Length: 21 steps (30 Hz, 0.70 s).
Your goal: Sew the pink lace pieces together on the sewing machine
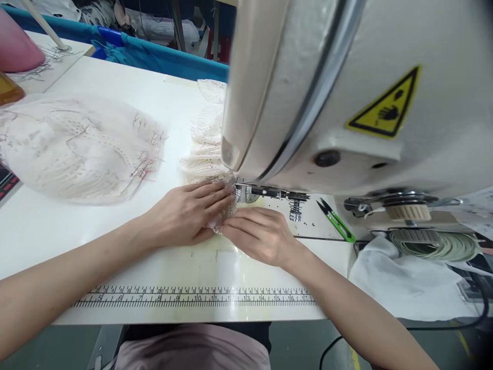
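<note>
A strip of white gathered lace fabric (pixel 206 159) runs along the left side of the sewing machine (pixel 265 92) toward its needle area. My left hand (pixel 194 210) lies on the lace beside the presser foot, fingers stretched out and pressing it down. Just right of it, my right hand (pixel 260 231) has its fingers closed on the near edge of the lace. The needle itself is hidden behind the machine head. Left of my hands rests a rounded heap of white lace pieces (pixel 80 149) with loose red threads.
Green thread snips (pixel 337 221) lie right of the machine's foot. A white cloth (pixel 404 282) and a coil of pale green tape (pixel 439 244) are at the right. A printed ruler (pixel 196 297) follows the table's front edge. A pink thread cone (pixel 17 46) stands at the far left.
</note>
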Each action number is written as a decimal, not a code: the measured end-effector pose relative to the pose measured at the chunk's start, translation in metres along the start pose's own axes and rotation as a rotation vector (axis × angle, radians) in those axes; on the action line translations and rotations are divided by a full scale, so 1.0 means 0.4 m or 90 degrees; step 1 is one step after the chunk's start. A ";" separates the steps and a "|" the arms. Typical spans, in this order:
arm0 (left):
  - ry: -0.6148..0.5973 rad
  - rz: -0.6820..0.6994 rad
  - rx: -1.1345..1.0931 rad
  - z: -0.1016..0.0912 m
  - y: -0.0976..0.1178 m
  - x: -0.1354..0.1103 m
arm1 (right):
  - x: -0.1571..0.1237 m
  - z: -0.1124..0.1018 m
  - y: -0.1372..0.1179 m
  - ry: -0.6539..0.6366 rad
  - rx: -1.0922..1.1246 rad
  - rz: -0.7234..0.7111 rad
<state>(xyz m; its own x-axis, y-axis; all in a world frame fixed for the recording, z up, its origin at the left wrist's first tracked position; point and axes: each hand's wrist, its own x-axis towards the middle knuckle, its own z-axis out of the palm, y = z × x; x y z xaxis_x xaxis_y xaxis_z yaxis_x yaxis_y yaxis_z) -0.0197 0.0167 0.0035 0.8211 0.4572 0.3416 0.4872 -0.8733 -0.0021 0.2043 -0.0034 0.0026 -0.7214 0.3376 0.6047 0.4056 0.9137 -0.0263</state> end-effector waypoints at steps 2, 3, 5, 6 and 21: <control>-0.015 0.009 -0.004 -0.005 -0.010 0.000 | 0.002 0.004 -0.003 -0.003 -0.005 -0.006; -0.024 0.011 -0.004 -0.007 -0.014 0.000 | 0.003 0.005 -0.003 -0.004 -0.007 -0.007; -0.041 0.013 -0.004 -0.010 -0.020 0.001 | 0.004 0.007 -0.004 -0.004 -0.014 -0.012; -0.047 0.013 -0.003 -0.011 -0.022 0.001 | 0.004 0.008 -0.004 -0.002 -0.016 -0.015; -0.057 -0.007 0.031 -0.012 -0.013 0.007 | 0.000 0.008 -0.002 0.027 -0.034 -0.010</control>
<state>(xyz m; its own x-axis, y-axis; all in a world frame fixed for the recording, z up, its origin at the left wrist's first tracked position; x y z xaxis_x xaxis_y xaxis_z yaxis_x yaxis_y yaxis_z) -0.0212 0.0217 0.0092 0.8374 0.4825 0.2567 0.5092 -0.8595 -0.0456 0.2020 -0.0033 0.0001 -0.7035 0.3123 0.6384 0.4250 0.9048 0.0258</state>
